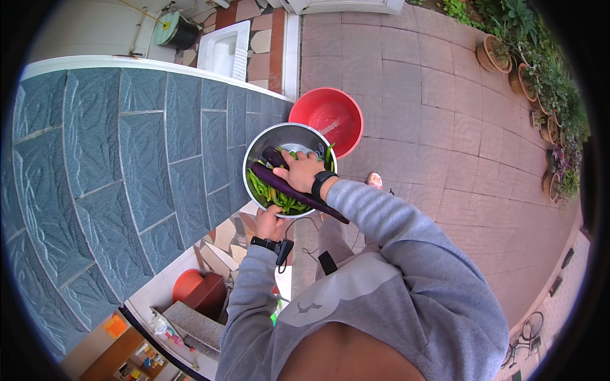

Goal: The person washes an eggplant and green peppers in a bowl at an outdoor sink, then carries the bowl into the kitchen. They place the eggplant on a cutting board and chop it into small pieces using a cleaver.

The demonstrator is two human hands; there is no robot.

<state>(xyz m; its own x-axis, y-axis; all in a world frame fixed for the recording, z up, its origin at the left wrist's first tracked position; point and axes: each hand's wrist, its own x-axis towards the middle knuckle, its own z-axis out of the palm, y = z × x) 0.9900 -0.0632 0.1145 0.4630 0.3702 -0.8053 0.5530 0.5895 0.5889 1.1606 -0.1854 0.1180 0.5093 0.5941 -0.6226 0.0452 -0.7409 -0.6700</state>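
A round metal basin is held in front of me, with long purple eggplants and slender green chili peppers in it. My left hand grips the basin's near rim. Over the vegetables lies my right hand, palm down with its fingers spread. It touches a long eggplant, whose far end sticks out over the rim beneath my right wrist. Another eggplant is partly covered by my fingers. Just beyond the metal basin, a red plastic basin sits on the paving and is partly overlapped.
A blue-grey tiled wall rises close on my left. Potted plants line the far right edge of the pavement. Behind the wall are a white squat toilet and a black bucket. A cable hangs near my legs.
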